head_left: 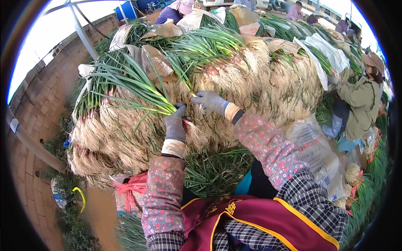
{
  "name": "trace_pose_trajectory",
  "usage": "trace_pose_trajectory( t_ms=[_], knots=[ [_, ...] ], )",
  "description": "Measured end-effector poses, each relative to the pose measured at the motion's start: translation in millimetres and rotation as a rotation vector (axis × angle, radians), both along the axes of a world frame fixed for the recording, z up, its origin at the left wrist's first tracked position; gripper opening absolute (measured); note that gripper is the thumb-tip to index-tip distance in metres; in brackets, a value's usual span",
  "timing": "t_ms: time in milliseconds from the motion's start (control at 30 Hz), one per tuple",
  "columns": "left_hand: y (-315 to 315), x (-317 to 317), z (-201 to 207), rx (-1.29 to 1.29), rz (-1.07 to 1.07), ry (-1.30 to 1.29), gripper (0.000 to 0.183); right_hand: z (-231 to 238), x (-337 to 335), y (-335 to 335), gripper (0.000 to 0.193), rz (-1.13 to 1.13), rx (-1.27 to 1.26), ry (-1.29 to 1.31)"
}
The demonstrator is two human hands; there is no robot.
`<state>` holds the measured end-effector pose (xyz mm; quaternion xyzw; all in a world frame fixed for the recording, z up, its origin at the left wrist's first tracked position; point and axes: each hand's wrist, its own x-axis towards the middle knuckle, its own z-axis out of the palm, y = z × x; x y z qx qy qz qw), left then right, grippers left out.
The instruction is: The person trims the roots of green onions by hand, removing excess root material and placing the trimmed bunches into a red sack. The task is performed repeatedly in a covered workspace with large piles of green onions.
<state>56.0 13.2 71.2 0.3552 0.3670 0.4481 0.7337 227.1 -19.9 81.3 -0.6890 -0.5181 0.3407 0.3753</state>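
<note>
My left hand [175, 125], in a grey glove, is closed round a small bunch of spring onions [144, 93]. Their long green leaves fan out to the upper left, and pinkish bulbs with pale roots show below my fist. Close by on the right, my gloved right hand [212, 103] has its fingers closed on another spring onion [181, 74], whose leaves point up and away from me. Both hands are over the front of a large heap of spring onions [289, 90], with shaggy cream roots [125, 129] facing me.
Loose green leaves [217, 171] lie below my hands. A red tie [133, 190] is at lower left, and a white printed sack [316, 154] at right. A co-worker in an olive jacket [358, 104] sits at the right. Other people are beyond the heap. Metal poles [81, 31] stand at left.
</note>
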Motion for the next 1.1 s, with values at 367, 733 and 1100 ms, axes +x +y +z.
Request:
trace_pose_trajectory(
  t_ms=[367, 733, 1100],
  knots=[
    [43, 33, -26, -0.028, -0.194, 0.204, 0.016, 21, -6, -20, 0.033, -0.244, 0.111, -0.47],
    [32, -4, -28, 0.014, -0.238, 0.098, 0.007, 16, -6, -13, 0.049, -0.033, -0.002, -0.181],
    [-26, -22, -39, -0.117, -0.21, 0.039, 0.008, -42, -75, -13, 0.019, -0.44, 0.334, 1.26]
  ],
)
